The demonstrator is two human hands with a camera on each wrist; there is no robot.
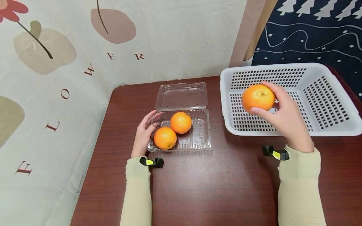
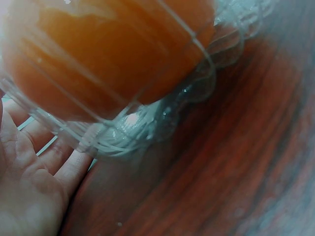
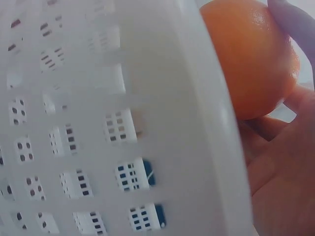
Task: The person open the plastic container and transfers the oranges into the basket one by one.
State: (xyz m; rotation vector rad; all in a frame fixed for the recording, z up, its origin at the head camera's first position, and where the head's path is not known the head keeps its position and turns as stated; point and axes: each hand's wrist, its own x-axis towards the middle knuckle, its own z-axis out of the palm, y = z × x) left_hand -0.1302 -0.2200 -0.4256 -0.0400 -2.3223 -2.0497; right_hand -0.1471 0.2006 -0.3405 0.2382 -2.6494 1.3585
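Observation:
My right hand (image 1: 285,114) grips an orange (image 1: 258,98) between thumb and fingers, over the white plastic basket (image 1: 292,133). The right wrist view shows that orange (image 3: 251,59) beyond the basket's rim, with the hand (image 3: 288,162) around its far side. A clear plastic clamshell box (image 1: 200,133) lies with its lid (image 1: 182,95) folded back. Inside it, two oranges touch: a rear orange (image 1: 181,122) and a front orange (image 1: 165,138). My left hand (image 1: 144,133) rests at the box's left side; its fingers (image 2: 74,169) look fairly straight against the clear wall.
The dark red-brown wooden table (image 1: 203,188) carries both containers, the basket to the right of the box. A pale curtain (image 1: 181,40) with printed letters hangs behind and to the left. Dark blue cloth (image 1: 305,40) with white trees hangs behind the basket.

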